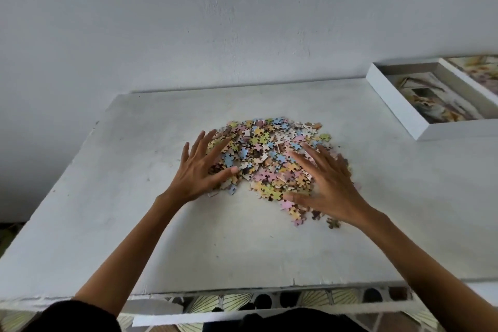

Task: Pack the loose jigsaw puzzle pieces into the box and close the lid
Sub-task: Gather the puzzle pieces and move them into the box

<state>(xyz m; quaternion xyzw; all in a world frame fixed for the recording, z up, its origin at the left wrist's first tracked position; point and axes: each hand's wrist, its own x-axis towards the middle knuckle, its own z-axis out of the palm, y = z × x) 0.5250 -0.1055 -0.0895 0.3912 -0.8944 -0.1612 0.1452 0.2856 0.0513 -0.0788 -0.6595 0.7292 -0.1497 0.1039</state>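
Note:
A heap of loose pastel jigsaw pieces (269,153) lies in the middle of the white table (134,224). My left hand (200,172) rests on the heap's left edge, fingers spread, palm down. My right hand (330,183) lies over the heap's right side, fingers spread and slightly blurred. Neither hand holds anything. The open white puzzle box (393,105) sits at the table's far right, with a printed picture sheet inside. Its lid (477,70), picture side up, lies just behind the box at the frame's right edge.
A pale wall rises straight behind the table. The table's front edge is near my body, with patterned floor tiles (237,302) below it. A few stray pieces (332,224) lie at the heap's near right side.

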